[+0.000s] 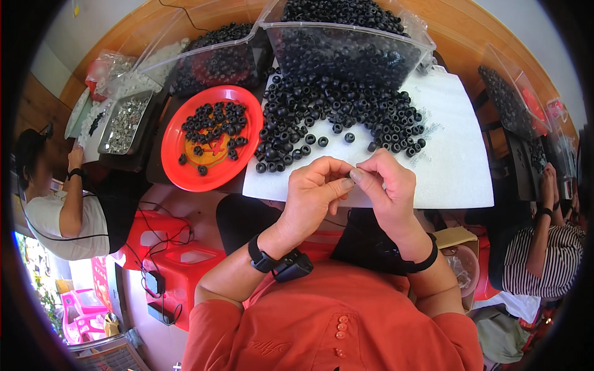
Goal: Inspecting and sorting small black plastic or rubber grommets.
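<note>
Whatever small piece is being worked sits hidden between the fingertips of the two hands, which meet just above the near edge of the white foam board [455,167]; it is too small and too covered to tell what it is. The left hand [312,188] curls in with thumb and forefinger pinched together, and the right hand [387,185] mirrors it, its fingers closed tip to tip against the left's, a hold that suits fine fitting work close to the eyes. Just beyond the fingers lies a loose heap of black rubber rings [337,111], spread within easy reach. Behind it a clear plastic bin [346,40] holds the bulk supply. To the left a red plate [173,148] keeps a smaller batch of rings apart from the heap, and farther left a metal tray [124,123] holds small silvery parts.
</note>
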Tool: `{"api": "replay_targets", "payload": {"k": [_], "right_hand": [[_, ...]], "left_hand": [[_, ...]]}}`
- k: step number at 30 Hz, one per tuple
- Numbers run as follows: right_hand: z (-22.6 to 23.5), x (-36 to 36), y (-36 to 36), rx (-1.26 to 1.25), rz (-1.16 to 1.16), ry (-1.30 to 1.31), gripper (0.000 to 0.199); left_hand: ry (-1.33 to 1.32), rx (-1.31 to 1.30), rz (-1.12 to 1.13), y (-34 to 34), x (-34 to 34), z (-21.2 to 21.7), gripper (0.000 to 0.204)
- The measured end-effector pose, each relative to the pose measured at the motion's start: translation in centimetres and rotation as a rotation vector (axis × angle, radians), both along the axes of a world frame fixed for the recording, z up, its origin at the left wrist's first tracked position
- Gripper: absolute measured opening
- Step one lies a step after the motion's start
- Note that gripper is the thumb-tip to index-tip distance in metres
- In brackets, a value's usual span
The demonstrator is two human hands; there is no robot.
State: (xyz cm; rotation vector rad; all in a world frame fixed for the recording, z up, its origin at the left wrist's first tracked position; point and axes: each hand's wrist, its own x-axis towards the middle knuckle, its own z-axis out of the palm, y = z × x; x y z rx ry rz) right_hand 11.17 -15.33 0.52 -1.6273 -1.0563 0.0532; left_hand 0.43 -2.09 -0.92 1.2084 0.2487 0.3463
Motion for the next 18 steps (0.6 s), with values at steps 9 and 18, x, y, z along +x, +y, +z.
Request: {"api": "replay_targets", "payload": {"k": [9,18], "right_hand": [[1.1,0.9,-0.5,-0.023,0.062,-0.36,0.02],[1.8,0.7,-0.1,-0.131,-0.019,-0.75,0.02]], "left_hand": [[0.023,0.015,0.027,-0.2,-0.1,0.1,0.013],[0.039,0.018,0.04,-0.2,-0.2,0.0,0.015]]}}
